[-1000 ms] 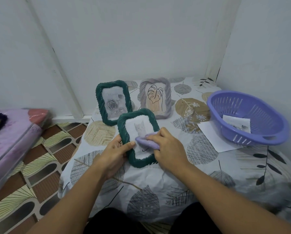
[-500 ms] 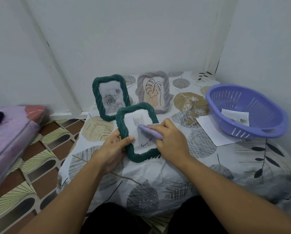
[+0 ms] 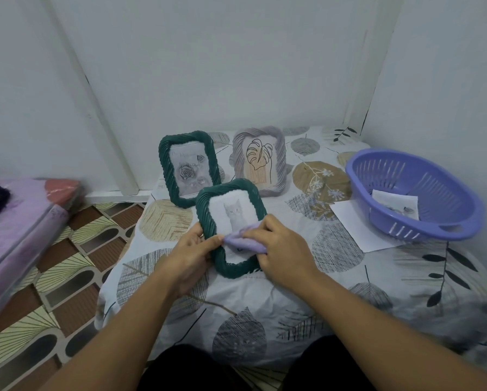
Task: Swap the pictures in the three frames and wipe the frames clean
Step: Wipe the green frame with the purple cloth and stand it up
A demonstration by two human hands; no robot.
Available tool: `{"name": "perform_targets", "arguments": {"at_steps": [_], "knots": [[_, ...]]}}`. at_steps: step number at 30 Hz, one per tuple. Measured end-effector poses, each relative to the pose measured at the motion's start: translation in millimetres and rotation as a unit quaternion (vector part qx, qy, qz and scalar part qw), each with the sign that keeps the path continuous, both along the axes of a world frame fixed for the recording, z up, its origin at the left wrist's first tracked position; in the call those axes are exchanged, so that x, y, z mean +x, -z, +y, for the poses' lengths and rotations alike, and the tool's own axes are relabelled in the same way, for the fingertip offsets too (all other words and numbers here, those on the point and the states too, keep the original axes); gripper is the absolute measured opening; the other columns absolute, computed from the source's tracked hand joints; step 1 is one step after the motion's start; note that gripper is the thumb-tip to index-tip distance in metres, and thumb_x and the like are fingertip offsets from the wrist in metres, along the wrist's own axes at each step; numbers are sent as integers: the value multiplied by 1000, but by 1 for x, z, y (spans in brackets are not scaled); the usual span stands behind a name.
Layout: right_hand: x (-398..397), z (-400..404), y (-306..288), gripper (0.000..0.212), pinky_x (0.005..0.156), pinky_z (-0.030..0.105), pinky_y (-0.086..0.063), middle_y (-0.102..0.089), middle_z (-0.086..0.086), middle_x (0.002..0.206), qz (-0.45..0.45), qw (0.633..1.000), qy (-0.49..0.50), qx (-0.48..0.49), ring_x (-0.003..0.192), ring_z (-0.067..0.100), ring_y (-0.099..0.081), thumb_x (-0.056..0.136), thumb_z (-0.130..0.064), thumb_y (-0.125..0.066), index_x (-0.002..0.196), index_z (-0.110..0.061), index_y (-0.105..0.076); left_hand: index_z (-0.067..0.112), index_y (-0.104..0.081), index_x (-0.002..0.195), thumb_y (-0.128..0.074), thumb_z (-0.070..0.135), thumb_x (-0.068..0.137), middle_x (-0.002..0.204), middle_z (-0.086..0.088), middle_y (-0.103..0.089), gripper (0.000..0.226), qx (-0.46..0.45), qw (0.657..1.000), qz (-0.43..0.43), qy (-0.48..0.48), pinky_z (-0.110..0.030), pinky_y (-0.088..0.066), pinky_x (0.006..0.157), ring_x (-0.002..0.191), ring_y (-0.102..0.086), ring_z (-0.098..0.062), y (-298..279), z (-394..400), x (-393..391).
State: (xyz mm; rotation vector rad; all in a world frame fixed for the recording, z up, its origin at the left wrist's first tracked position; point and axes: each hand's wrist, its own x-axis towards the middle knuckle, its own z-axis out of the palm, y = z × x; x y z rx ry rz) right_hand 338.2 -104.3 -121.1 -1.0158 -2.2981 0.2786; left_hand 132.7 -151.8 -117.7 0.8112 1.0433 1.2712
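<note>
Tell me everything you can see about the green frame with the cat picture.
The cat picture frame is a dark green rectangle with rounded corners and a twisted, rope-like border that looks like plastic. It holds a picture of a white cat on a pale background. It sits tilted back, nearest of three frames on the leaf-print cloth. The left hand grips its left edge, while the right hand presses a lilac cloth on the lower glass.

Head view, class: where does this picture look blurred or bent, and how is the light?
Head view: wide-angle lens bows the wall trim; purple mattress at the left edge is smeared; cat frame and left hand are fairly sharp; light is soft and even, no glare on the glass.
</note>
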Motion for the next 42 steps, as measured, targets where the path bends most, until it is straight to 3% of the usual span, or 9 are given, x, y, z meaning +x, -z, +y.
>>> {"name": "perform_targets", "arguments": {"at_steps": [3,6,10,14,23,28,34,38,42], "knots": [[3,13,-8,47,65,22,-47,-54,-14,99,78,994,50,-55,81,1,-52,89,-10,-55,121,-41,-70,8,-49,143,-54,-3,101,131,-19,-68,44,-4,1000,14,-2,-48,-57,99,121,-67,-36,-4,-1,2],[10,25,-13,35,72,27,-44,-56,-4,92,172,973,113,-104,81,3,-53,91,-11,-60,110,-35,-74,10,-50,142,-55,-3,101,130,-18,-69,44,-8,1000,15,-7,-48,-57,98,119,-68,-35,-6,-1,4],[14,15,-11,46,65,29,-52,-53,-9,91,80,993,58,-63,77,7,-53,86,-18,-50,119,-39,-72,10,-50,143,-55,-3,101,131,-17,-69,44,-9,1000,14,-7,-47,-57,98,120,-67,-35,-7,-1,5],[13,2,-1,44,53,22,-44,-48,-13,93,42,995,83,-19,70,11,-54,86,-16,-56,121,-40,-70,9,-51,141,-56,-3,100,129,-16,-70,43,-7,1000,22,-13,-41,-60,93,118,-69,-33,-8,-2,6],[10,-9,1,41,55,26,-46,-45,-13,94,27,993,118,-18,68,12,-54,87,-17,-62,122,-38,-68,10,-52,140,-56,-2,100,127,-16,-71,41,-20,999,33,-13,-47,-59,95,116,-69,-34,-9,-2,5],[1,-22,9,44,67,35,-57,-53,-12,108,7,996,87,-20,84,17,-63,83,-19,-63,123,-39,-65,9,-52,139,-54,-4,100,127,-17,-71,41,-17,1000,20,-16,-45,-60,94,117,-69,-34,-8,-2,5],[4,-1,-9,38,63,32,-51,-49,-7,98,5,993,119,0,75,20,-61,86,-23,-65,122,-35,-67,10,-53,138,-56,-3,100,127,-16,-71,41,-13,999,27,-12,-44,-61,92,116,-70,-34,-9,-2,6],[1,-12,-1,42,64,28,-51,-49,-10,102,-5,994,108,-17,78,16,-61,87,-23,-64,126,-40,-64,8,-51,139,-56,-2,100,127,-18,-71,40,-17,999,26,-11,-48,-59,96,117,-69,-35,-8,-2,5],[5,-14,5,40,64,36,-55,-47,-10,98,6,992,117,-35,74,18,-60,87,-23,-60,123,-39,-65,8,-51,141,-55,-2,101,130,-17,-70,42,-12,999,30,-7,-49,-57,98,119,-68,-35,-7,-1,5]]}}
